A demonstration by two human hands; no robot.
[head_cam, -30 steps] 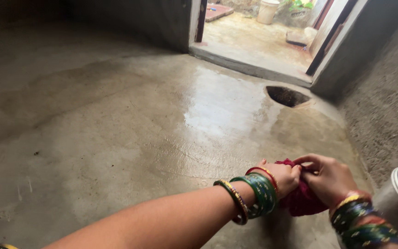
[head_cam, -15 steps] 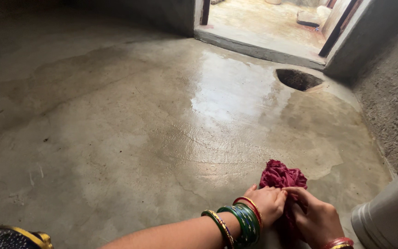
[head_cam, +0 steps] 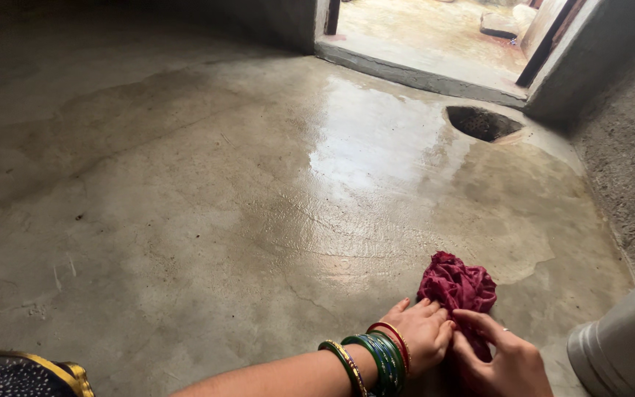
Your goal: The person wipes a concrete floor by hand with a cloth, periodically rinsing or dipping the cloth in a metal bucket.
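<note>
Change noted: over the last second the crumpled dark-red cloth has come down from a raised, two-handed bunched hold to rest on the wet grey concrete floor, near its right edge at the near end. The view has also tipped downward, so the doorway sits higher in frame. In my judgement the wringing or gathering phase is over and the cloth is now placed for wiping.

Hands: the left hand, wrist carrying green, gold and red bangles, lies palm-down with fingers loosely spread, touching the near side of the cloth. The right hand is partly curled, fingers pinching the cloth's near fold; how firm the hold is cannot be told.

Surroundings: a glossy wet patch runs toward the raised concrete door threshold. A dark drain hole lies at the far right corner. A pale ribbed metal vessel stands just right of the right hand, crowding that side. A rough grey wall bounds the right edge. Patterned dark fabric with yellow trim shows at the near left corner.
</note>
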